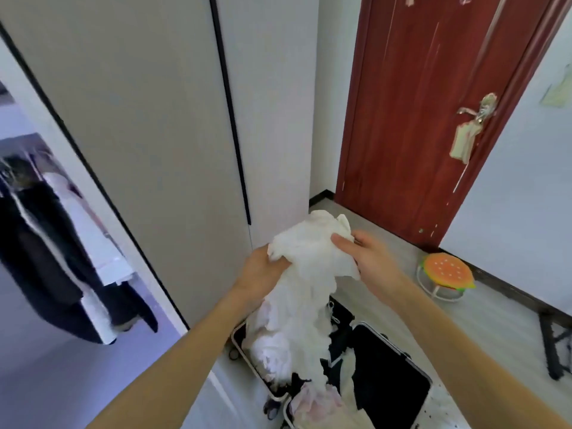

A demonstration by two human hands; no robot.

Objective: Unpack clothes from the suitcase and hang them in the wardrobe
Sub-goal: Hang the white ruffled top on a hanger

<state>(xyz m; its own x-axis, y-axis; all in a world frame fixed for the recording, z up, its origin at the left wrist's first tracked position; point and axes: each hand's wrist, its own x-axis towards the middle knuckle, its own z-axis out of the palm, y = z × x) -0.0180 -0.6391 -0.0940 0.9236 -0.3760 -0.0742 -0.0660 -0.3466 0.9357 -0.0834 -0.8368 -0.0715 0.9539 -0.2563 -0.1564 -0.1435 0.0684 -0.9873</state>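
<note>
white garment hangs bunched above the open suitcase, gripped by the left hand and pinched by the right hand; best shaken out to find the shoulders before turning to the wardrobe.

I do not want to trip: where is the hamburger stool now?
In the head view, the hamburger stool stands on the floor at the right, near the foot of the red door, right of the open suitcase.
</note>
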